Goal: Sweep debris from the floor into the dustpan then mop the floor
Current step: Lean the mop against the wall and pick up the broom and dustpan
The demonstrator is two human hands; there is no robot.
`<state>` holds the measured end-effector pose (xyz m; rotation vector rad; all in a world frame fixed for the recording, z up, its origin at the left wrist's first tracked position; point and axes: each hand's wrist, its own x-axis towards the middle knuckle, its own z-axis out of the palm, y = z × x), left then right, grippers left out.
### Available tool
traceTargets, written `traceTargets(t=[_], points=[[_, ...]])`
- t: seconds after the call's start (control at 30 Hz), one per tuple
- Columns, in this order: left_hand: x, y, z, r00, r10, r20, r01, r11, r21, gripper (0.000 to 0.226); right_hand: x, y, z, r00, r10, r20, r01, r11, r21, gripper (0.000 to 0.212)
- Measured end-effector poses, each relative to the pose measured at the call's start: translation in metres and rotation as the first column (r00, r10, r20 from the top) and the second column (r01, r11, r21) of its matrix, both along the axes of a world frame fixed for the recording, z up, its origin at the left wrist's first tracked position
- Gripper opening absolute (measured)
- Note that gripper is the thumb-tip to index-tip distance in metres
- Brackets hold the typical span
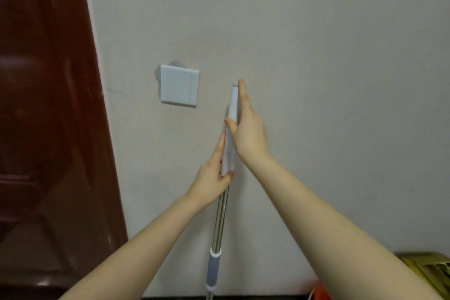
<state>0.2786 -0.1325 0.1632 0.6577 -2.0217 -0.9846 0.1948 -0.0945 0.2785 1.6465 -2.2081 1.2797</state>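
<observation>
Both arms reach forward, the flat left hand [211, 173] and right hand [246, 126] pressing the upright mop handle [230, 134] between open palms, fingers straight, no closed grip. The handle stands near the wall [316, 56], beside a switch [179, 86]; its lower end is cut off.

A single head-worn camera looks forward, close to a pale wall [316, 56] that fills most of the view. A dark red door [43, 105] runs down the left edge. Both forearms reach up from the near bottom edge toward the centre.
</observation>
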Motion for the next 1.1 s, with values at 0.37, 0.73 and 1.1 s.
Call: traceTargets(t=[0.37,0.73,1.1], points=[[-0.012,-0.016,-0.014,0.994,0.090,0.063,-0.088,0.995,-0.035,0.092,-0.008,-0.035,-0.012,0.983,-0.091,0.161,0.104,0.992,-0.073,0.034],[-0.016,0.055,-0.053,0.913,0.407,0.005,-0.396,0.890,-0.229,0.064,-0.061,0.051,-0.053,0.995,-0.009,0.100,0.006,0.999,0.034,0.036],[-0.177,0.300,-0.078,0.953,-0.135,0.272,0.172,0.978,-0.117,0.024,-0.223,0.366,-0.106,0.971,-0.228,0.075,0.209,0.957,0.199,0.023]])
